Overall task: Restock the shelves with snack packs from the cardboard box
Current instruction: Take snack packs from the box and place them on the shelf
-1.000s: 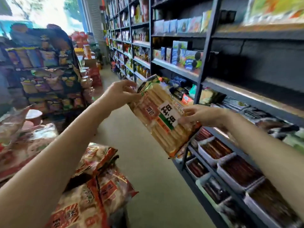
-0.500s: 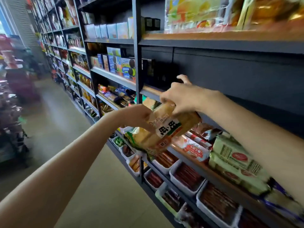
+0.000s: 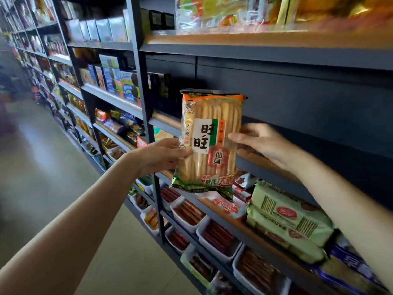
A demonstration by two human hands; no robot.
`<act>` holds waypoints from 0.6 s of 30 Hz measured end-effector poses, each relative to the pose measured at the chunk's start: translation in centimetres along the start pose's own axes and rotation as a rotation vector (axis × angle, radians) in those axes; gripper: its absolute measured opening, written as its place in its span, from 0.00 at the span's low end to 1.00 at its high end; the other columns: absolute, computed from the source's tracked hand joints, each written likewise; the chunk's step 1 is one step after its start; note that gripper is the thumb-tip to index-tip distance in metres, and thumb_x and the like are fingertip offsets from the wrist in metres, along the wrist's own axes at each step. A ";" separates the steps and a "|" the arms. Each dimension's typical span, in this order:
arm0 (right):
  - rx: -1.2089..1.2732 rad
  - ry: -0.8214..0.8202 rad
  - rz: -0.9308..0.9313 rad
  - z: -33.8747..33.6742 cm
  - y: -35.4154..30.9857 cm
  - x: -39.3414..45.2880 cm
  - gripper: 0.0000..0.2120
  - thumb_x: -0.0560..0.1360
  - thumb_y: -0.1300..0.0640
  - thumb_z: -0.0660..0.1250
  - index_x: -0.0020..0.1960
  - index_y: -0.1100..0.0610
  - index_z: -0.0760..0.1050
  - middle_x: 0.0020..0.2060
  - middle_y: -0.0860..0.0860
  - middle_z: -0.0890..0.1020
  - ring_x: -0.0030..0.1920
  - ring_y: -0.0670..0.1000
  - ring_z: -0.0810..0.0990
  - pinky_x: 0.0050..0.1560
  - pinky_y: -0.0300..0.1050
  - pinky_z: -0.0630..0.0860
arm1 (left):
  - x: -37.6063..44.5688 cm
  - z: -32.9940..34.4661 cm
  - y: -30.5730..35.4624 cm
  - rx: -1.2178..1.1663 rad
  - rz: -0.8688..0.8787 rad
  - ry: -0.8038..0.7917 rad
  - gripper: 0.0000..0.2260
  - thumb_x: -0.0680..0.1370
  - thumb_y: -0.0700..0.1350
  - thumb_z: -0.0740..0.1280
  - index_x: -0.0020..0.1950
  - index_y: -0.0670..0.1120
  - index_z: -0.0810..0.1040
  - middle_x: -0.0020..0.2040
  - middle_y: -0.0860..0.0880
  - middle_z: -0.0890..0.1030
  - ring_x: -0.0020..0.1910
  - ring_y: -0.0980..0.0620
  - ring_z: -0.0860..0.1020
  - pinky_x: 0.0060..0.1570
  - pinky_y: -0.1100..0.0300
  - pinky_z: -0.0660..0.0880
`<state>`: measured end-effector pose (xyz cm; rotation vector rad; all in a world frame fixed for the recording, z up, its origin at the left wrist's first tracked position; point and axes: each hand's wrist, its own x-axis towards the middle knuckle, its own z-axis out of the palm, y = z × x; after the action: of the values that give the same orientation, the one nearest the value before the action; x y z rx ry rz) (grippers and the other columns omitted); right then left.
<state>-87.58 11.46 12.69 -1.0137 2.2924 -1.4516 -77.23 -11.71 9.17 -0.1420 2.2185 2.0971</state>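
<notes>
Orange-topped snack pack [image 3: 209, 143] upright before the shelf [image 3: 265, 165]; left hand [image 3: 161, 155] and right hand [image 3: 258, 139] fingers grasping its sides

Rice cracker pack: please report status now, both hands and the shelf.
Left hand and right hand both grip the rice cracker pack, upright. Pack at the empty shelf front, not yet released. Nothing in the way.

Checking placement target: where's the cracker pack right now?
Head view, centre: cracker pack upright, held between left hand and right hand, before the bare shelf.
</notes>
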 end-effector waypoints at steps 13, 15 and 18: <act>0.066 0.218 0.216 -5.8 1.4 -3.3 0.05 0.73 0.58 0.69 0.47 0.58 0.77 0.33 0.51 0.77 0.24 0.43 0.68 0.19 0.33 0.58 | 7.3 6.0 4.0 0.231 0.123 -0.078 0.13 0.72 0.54 0.69 0.53 0.50 0.80 0.48 0.53 0.84 0.47 0.55 0.80 0.51 0.59 0.74; 0.098 0.350 0.280 -8.0 2.5 -5.7 0.04 0.74 0.58 0.68 0.46 0.58 0.77 0.32 0.52 0.75 0.21 0.42 0.66 0.18 0.33 0.56 | 9.4 9.7 4.8 0.201 0.119 -0.113 0.12 0.74 0.52 0.67 0.52 0.47 0.81 0.48 0.49 0.84 0.45 0.53 0.80 0.52 0.57 0.74; 0.144 0.600 0.414 -12.1 4.6 -10.2 0.04 0.74 0.57 0.68 0.41 0.56 0.77 0.33 0.52 0.75 0.18 0.40 0.65 0.18 0.31 0.57 | 12.5 17.1 5.9 0.181 0.123 -0.213 0.12 0.76 0.50 0.66 0.53 0.42 0.79 0.47 0.46 0.83 0.42 0.52 0.80 0.46 0.61 0.77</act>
<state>-88.61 27.88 12.88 -0.0325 2.5092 -1.8610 -90.39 5.62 12.49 0.2244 2.3215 1.8522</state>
